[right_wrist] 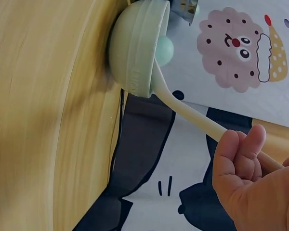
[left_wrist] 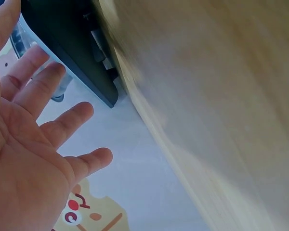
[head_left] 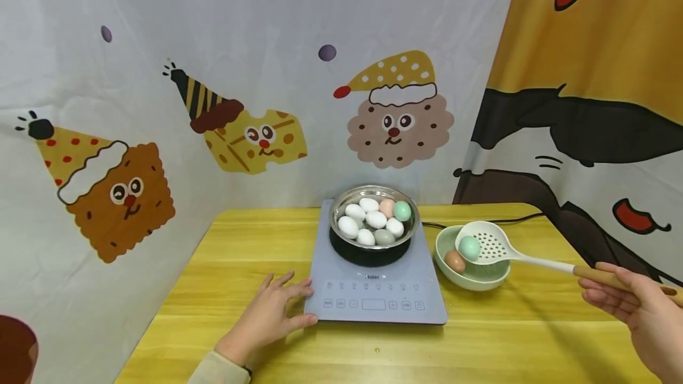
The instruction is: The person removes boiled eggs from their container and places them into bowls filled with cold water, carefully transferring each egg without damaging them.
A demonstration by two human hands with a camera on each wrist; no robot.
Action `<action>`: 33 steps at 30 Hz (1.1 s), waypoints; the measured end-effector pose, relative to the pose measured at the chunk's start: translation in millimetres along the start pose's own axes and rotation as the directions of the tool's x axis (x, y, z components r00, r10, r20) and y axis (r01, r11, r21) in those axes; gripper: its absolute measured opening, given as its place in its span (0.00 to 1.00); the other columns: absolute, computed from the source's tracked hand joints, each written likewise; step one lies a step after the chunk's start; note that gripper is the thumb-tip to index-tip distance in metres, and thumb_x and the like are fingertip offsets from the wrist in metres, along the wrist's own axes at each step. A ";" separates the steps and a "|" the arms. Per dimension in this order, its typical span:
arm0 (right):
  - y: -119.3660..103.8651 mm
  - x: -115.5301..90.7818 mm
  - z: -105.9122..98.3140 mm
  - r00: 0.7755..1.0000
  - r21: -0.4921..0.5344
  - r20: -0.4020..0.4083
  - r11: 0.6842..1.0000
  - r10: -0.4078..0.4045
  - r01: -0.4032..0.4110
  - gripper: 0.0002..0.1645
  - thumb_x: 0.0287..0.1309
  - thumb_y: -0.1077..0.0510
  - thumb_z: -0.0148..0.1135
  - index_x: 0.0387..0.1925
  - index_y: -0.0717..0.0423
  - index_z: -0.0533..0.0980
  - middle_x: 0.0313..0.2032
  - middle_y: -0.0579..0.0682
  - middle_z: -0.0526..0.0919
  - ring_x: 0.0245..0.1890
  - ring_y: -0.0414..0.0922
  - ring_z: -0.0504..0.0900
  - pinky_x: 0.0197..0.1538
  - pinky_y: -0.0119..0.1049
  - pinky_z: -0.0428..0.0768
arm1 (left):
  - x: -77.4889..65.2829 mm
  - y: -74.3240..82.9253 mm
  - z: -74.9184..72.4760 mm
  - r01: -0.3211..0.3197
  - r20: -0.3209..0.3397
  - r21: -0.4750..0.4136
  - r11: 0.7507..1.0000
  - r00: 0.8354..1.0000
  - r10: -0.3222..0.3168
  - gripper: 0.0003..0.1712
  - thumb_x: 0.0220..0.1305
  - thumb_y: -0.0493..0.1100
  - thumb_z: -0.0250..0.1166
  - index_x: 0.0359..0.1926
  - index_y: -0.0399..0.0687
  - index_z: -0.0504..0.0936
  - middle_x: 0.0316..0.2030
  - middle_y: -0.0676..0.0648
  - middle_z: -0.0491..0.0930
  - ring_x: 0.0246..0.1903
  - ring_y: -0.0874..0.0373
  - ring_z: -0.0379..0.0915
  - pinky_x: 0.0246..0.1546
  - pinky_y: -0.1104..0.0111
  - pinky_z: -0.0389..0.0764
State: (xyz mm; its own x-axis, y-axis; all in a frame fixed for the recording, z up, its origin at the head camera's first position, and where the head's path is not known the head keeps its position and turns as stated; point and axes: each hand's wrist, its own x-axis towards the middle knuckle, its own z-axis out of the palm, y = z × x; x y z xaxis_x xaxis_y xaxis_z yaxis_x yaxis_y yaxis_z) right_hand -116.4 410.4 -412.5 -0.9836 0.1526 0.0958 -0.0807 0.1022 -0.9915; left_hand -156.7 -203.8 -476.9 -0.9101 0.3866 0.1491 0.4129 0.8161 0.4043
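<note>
My right hand (head_left: 635, 307) grips the wooden handle of a white slotted spoon (head_left: 496, 245). A mint-green egg (head_left: 470, 248) sits in the spoon's bowl, inside the rim of a pale green bowl (head_left: 482, 280); a brown egg (head_left: 455, 261) lies in that bowl. In the right wrist view the green egg (right_wrist: 164, 51) shows at the bowl's mouth. Spread fingers of my left hand (head_left: 274, 310) rest at the front left edge of a Haier induction cooker (head_left: 341, 307). On the cooker stands a steel pot (head_left: 337, 209) with several white eggs (head_left: 376, 219), a pinkish egg, a grey one and another green one.
A black cord (head_left: 512, 219) runs behind the bowl at the back of the wooden table (head_left: 256, 242). Behind it hangs a cloth (head_left: 299, 5) printed with cartoon snacks. A reddish-brown round thing (head_left: 16, 348) shows at the lower left.
</note>
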 end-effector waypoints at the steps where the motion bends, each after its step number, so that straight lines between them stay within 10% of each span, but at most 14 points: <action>1: 0.1 0.3 0.5 1.000 -0.026 -0.010 1.000 -0.004 0.003 0.22 0.89 0.49 0.31 0.49 0.27 0.74 0.36 0.25 0.90 0.32 0.30 0.88 0.35 0.20 0.83 | 0.1 0.1 -0.1 0.001 -0.001 0.001 1.000 1.000 -0.001 0.32 0.59 0.65 0.77 0.59 0.55 0.89 0.69 0.54 0.82 0.75 0.33 0.69 0.77 0.26 0.57; 16: -7.4 -13.5 22.5 0.959 -0.382 -0.176 0.913 -0.221 0.140 0.19 0.87 0.56 0.41 0.53 0.24 0.72 0.40 0.16 0.85 0.32 0.25 0.86 0.34 0.17 0.82 | -1.5 1.6 -2.2 -0.003 -0.003 -0.021 1.000 1.000 0.003 0.36 0.59 0.68 0.76 0.60 0.52 0.88 0.68 0.53 0.83 0.73 0.32 0.71 0.76 0.26 0.59; 24: -13.6 -29.4 41.9 0.959 -0.514 -0.186 0.853 -0.216 0.093 0.24 0.83 0.56 0.52 0.67 0.68 0.76 0.40 0.10 0.79 0.33 0.18 0.84 0.35 0.13 0.80 | -1.9 0.7 -0.4 -0.010 -0.010 -0.027 1.000 1.000 0.010 0.35 0.58 0.67 0.77 0.60 0.52 0.89 0.68 0.53 0.83 0.72 0.32 0.73 0.74 0.26 0.61; 28: -16.3 -39.8 52.5 0.925 -0.660 -0.075 0.714 -0.373 0.235 0.20 0.76 0.61 0.63 0.60 0.71 0.81 0.44 0.05 0.74 0.34 0.09 0.77 0.31 0.10 0.77 | -2.7 0.6 -0.1 -0.010 -0.013 -0.029 1.000 1.000 0.010 0.35 0.58 0.66 0.77 0.60 0.53 0.89 0.68 0.53 0.83 0.72 0.31 0.72 0.74 0.26 0.61; 33: -20.4 -45.3 61.9 0.723 -0.753 0.247 0.342 -0.645 0.563 0.18 0.73 0.48 0.68 0.52 0.56 0.89 0.48 0.18 0.84 0.42 0.09 0.77 0.42 0.06 0.76 | -3.1 0.2 -0.3 -0.002 -0.011 -0.038 0.999 1.000 0.002 0.35 0.58 0.67 0.76 0.60 0.52 0.89 0.68 0.53 0.83 0.72 0.31 0.72 0.74 0.25 0.60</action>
State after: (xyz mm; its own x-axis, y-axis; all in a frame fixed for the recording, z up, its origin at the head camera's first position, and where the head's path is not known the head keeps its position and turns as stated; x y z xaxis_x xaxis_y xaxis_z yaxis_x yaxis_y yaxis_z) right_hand -80.2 340.6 -402.1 -0.6986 -0.1990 0.6873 -0.4601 0.8605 -0.2185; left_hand -153.8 -204.9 -477.0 -0.9097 0.3833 0.1599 0.4134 0.7984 0.4377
